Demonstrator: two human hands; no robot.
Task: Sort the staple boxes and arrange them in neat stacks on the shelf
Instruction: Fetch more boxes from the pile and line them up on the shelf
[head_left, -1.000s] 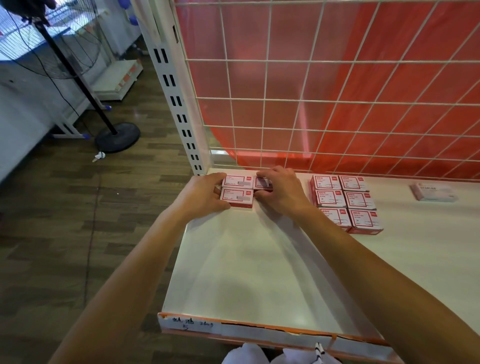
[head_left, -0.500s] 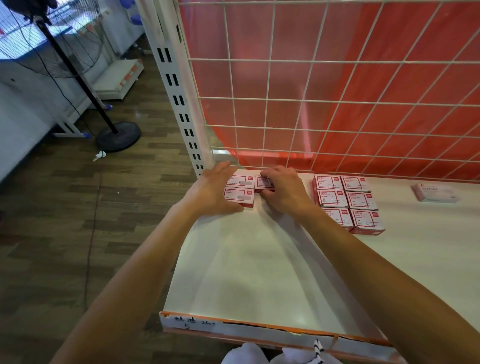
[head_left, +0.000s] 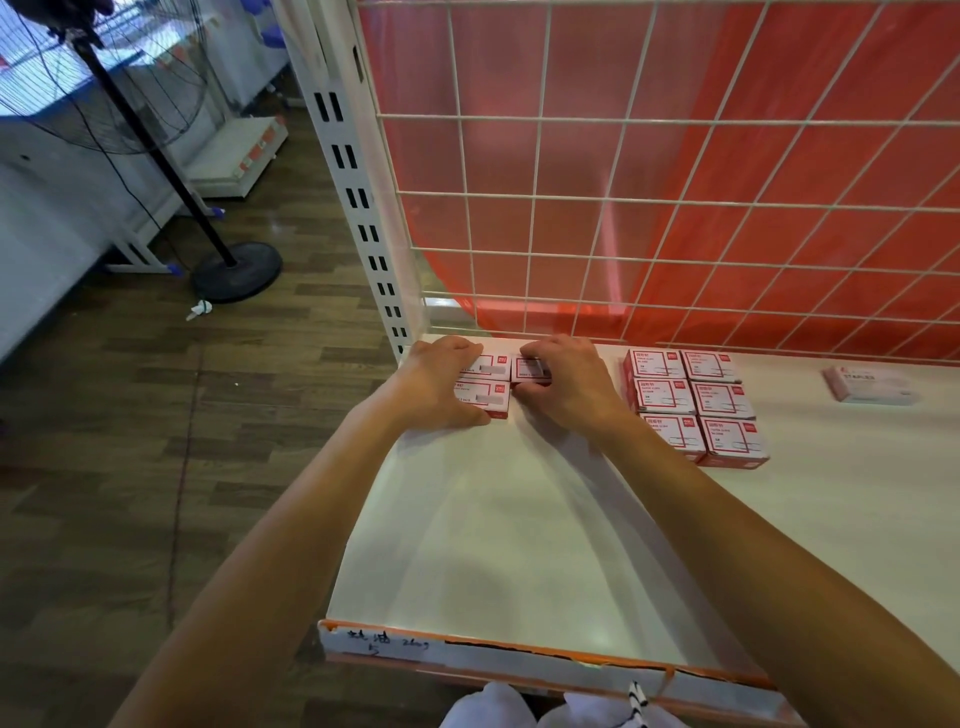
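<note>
A small group of red-and-white staple boxes (head_left: 488, 391) lies flat in the back left corner of the white shelf (head_left: 519, 545). My left hand (head_left: 439, 387) rests over the two left boxes, fingers curled round their left and front edges. My right hand (head_left: 563, 387) grips a smaller box (head_left: 531, 370) beside them, pinched between thumb and fingers. To the right a tidy two-column block of the same boxes (head_left: 693, 405) sits apart from both hands.
A pale stapler box (head_left: 872, 385) lies alone at the far right of the shelf. A white wire grid (head_left: 649, 197) with red sheeting closes the back. A slotted upright (head_left: 358, 208) marks the left end. A standing fan base (head_left: 238, 271) is on the wooden floor.
Both hands have shifted slightly toward the back left corner along with the boxes under them. The block on the right has not moved.
</note>
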